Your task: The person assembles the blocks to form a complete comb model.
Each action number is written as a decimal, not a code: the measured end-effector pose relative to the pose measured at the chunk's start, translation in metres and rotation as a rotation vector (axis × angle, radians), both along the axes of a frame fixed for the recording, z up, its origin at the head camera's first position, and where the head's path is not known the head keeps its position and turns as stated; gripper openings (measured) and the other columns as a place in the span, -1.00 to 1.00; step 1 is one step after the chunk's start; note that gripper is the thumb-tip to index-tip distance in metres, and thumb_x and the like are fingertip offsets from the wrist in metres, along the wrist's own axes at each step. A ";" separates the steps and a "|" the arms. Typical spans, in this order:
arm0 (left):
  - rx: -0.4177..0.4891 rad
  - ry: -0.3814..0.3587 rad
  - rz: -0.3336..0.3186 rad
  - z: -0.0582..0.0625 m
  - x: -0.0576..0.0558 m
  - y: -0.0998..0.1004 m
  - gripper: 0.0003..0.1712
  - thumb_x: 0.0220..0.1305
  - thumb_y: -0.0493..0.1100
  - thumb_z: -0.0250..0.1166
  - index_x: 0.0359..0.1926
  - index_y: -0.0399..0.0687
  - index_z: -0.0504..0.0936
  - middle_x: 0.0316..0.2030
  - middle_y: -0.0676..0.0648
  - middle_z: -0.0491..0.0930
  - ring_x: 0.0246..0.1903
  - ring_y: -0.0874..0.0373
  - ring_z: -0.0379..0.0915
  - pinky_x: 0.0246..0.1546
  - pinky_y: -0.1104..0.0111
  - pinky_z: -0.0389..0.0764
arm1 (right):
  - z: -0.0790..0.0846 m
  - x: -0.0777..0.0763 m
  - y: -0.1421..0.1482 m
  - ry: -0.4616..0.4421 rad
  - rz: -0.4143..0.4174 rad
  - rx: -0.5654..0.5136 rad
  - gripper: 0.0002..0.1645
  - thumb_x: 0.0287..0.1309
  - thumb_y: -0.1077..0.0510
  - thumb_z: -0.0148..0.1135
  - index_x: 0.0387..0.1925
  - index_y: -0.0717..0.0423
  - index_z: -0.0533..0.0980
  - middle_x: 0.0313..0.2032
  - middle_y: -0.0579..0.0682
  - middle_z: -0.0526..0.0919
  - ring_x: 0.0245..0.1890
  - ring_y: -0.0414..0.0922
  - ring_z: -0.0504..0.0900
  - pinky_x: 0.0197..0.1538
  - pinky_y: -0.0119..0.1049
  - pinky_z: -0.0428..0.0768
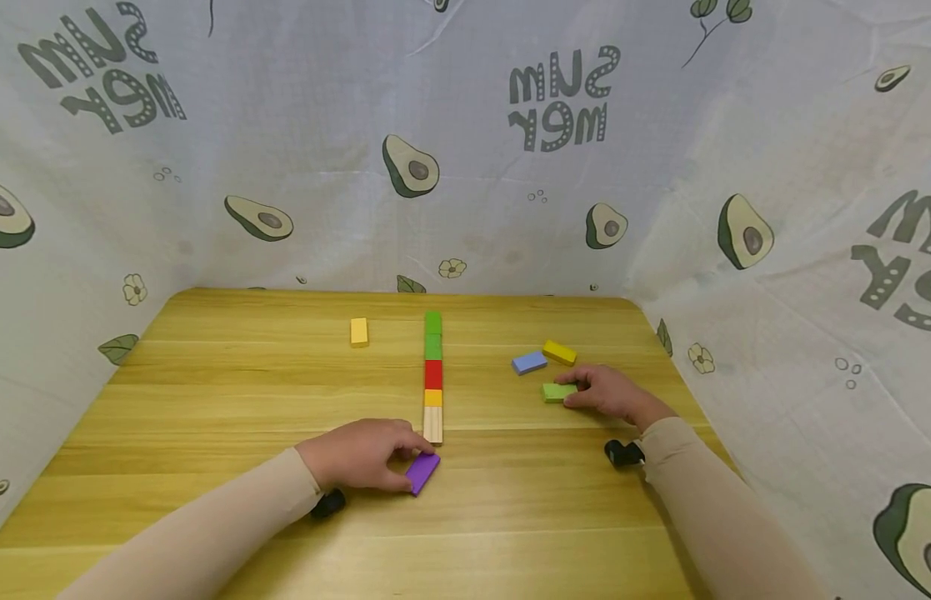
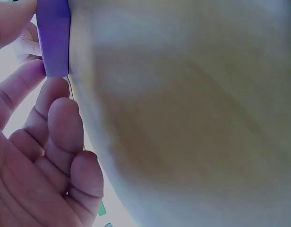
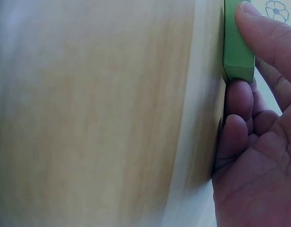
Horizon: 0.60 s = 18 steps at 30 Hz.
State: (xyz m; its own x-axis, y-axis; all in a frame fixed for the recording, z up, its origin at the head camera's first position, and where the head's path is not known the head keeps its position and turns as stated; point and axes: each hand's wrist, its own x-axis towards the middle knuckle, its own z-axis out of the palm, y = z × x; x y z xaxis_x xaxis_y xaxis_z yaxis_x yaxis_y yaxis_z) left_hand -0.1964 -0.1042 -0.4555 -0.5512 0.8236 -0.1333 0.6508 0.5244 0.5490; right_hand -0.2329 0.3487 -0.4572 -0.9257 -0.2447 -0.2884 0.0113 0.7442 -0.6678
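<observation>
Purple block [image 1: 424,473], lower centre: left hand [image 1: 362,452] pinches edges, presumably because thin shape suits such grip. Lime-green block [image 1: 553,392], right of centre: right hand [image 1: 611,392] pinches likewise.

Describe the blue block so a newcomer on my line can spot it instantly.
On the wooden table, look right of the long row of blocks, near the right hand. The blue block lies just beyond the light green block that hand pinches, and left of a yellow block. It is the only blue one there.

Left wrist view near purple block [image 2: 55,40]
</observation>
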 end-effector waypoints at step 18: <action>0.025 0.078 0.042 -0.002 0.000 0.012 -0.50 0.19 0.13 0.58 0.14 0.19 0.75 -0.25 0.20 0.56 -0.29 0.32 0.42 -0.19 0.44 0.51 | -0.002 -0.002 0.002 -0.001 -0.004 0.010 -0.42 0.33 0.10 0.43 0.31 0.22 0.58 -0.16 0.04 0.59 -0.19 -0.07 0.41 -0.12 -0.27 0.45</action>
